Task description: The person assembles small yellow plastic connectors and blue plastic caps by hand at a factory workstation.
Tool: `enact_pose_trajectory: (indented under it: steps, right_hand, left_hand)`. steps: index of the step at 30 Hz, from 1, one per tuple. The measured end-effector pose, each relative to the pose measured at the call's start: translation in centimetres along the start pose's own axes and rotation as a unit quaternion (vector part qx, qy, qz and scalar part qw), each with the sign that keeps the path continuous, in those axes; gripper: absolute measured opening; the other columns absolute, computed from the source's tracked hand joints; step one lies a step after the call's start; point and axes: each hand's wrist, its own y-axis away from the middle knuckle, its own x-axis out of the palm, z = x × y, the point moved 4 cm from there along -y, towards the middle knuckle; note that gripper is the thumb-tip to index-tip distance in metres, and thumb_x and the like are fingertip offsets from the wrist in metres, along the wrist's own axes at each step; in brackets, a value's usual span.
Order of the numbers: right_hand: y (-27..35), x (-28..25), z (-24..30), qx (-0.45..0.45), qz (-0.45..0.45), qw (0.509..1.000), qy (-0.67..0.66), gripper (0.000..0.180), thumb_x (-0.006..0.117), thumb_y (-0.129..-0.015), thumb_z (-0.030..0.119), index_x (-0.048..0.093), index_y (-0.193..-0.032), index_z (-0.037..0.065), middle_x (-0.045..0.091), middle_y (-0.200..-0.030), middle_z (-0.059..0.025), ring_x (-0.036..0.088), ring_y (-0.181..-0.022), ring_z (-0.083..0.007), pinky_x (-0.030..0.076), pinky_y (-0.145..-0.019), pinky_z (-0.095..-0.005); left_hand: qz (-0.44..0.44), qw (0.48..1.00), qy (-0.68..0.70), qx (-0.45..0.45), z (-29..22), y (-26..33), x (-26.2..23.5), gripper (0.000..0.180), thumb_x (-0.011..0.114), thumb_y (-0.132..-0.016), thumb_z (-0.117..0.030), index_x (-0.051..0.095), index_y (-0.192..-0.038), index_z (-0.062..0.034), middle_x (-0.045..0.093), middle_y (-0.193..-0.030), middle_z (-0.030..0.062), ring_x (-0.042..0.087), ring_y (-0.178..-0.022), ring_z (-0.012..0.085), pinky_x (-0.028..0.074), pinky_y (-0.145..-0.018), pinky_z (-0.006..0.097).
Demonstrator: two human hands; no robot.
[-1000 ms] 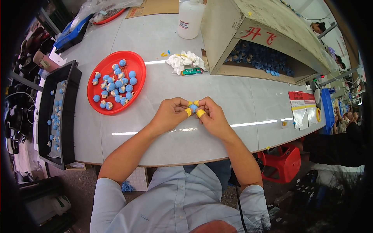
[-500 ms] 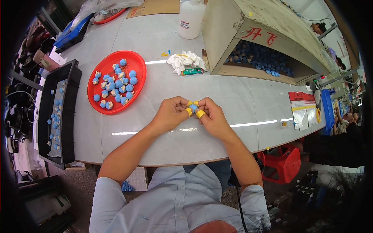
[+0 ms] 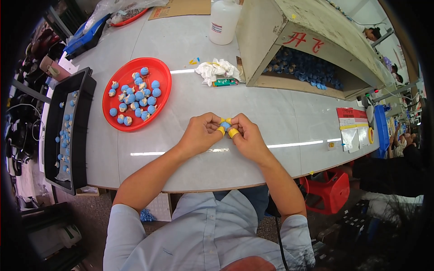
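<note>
Between the fingertips of both hands sits a small blue piece (image 3: 225,125), mostly covered by the fingers. My left hand (image 3: 199,132) pinches it from the left, and my right hand (image 3: 247,135) pinches it from the right. Yellow tape wraps the thumbs and forefingers. Both hands are over the middle of the grey table (image 3: 190,174). To their left, a round red tray (image 3: 169,90) carries many small blue balls with cream-coloured parts.
A long black bin (image 3: 83,135) with similar balls stands at the left. Behind my hands lie crumpled white tissue (image 3: 217,71) and a green box (image 3: 225,82). A white bottle (image 3: 224,22) stands beside a cabinet (image 3: 262,45) full of blue pieces. A red stool (image 3: 327,192) is at the right.
My hands stay in nearly the same place, still pinching the blue piece. Slightly more of its blue surface shows between the fingers. The view has shifted very slightly.
</note>
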Motion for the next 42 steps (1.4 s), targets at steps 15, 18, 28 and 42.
enact_pose_trajectory:
  steps: [15,18,28,42]
  right_hand:
    - [-0.1,0.1,-0.4,-0.027,-0.009,0.999,0.018,0.015,0.051,-0.089,-0.009,0.052,-0.102,-0.002,0.063,-0.088,-0.0082,0.056,-0.075,-0.0082,0.047,-0.067,-0.0226]
    - [-0.1,0.1,0.0,-0.031,-0.019,0.999,0.019,0.015,0.052,-0.089,-0.009,0.051,-0.102,-0.002,0.062,-0.088,-0.0081,0.057,-0.075,-0.0082,0.048,-0.067,-0.0224]
    - [-0.1,-0.1,0.3,0.012,0.004,0.999,-0.046,0.016,0.052,-0.09,-0.007,0.051,-0.106,-0.002,0.061,-0.089,-0.0053,0.057,-0.078,-0.0065,0.047,-0.07,-0.0213]
    - [-0.1,-0.4,0.6,0.026,0.009,0.998,-0.054,0.017,0.051,-0.09,-0.008,0.05,-0.106,-0.002,0.061,-0.09,-0.0061,0.058,-0.08,-0.0066,0.047,-0.07,-0.0209]
  left_hand:
    - [0.009,1.0,0.014,0.006,0.2,-0.2,-0.1,0.023,0.068,-0.081,-0.003,0.061,-0.101,0.0067,0.067,-0.092,0.0097,0.065,-0.083,0.0111,0.054,-0.076,0.025]
    - [0.013,0.999,0.04,0.008,0.4,-0.3,0.0,0.022,0.067,-0.081,-0.003,0.061,-0.1,0.0067,0.067,-0.092,0.0097,0.065,-0.083,0.0109,0.053,-0.077,0.025]
    - [0.042,0.993,0.107,-0.031,-0.4,-0.3,-0.3,0.021,0.062,-0.083,0.0,0.059,-0.102,0.0076,0.067,-0.095,0.0115,0.067,-0.087,0.0133,0.054,-0.077,0.025]
    - [0.06,0.988,0.139,-0.025,0.1,-0.6,-0.4,0.017,0.063,-0.086,0.001,0.06,-0.101,0.0074,0.068,-0.095,0.0112,0.068,-0.088,0.0134,0.054,-0.077,0.024]
